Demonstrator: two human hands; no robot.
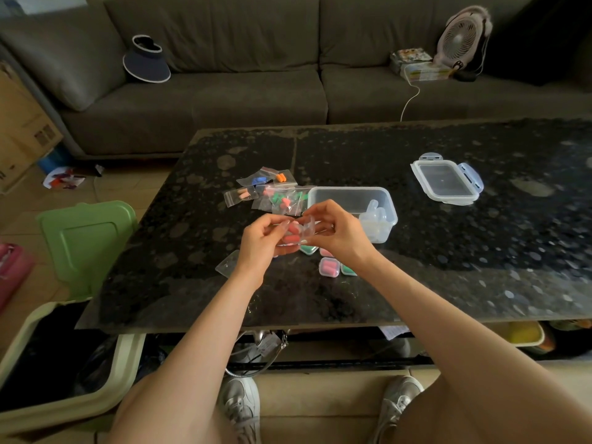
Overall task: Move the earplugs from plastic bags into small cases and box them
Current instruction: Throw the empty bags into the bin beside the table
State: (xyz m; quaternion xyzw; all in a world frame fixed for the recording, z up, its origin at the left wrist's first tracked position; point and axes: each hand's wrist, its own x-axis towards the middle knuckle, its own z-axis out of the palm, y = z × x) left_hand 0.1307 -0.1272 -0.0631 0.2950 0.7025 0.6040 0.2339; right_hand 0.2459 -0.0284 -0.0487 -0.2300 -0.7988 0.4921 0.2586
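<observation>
Head view, mid-frame: left hand (pixel 262 243) grips a small clear case (pixel 297 232) with pink earplugs (pixel 289 236) inside, right hand (pixel 338 237) pinches its upper edge. Bagged earplugs (pixel 272 193) sit just above on the dark table (pixel 432 257), clear box (pixel 350 191) right of them, filled cases (pixel 330 266) right below the hands.

No text is legible; print on the cardboard box (pixel 24 123) seems too blurred.

On the table (pixel 448 251), the box (pixel 349 191) stands near the middle with empty cases (pixel 376 219) in its right end, bags (pixel 272 193) heaped just left of it, its lid (pixel 447 181) well apart to the right, filled cases (pixel 330 266) just before it, and the left hand (pixel 261 241) and right hand (pixel 336 235) holding one case (pixel 293 235) above them.
</observation>
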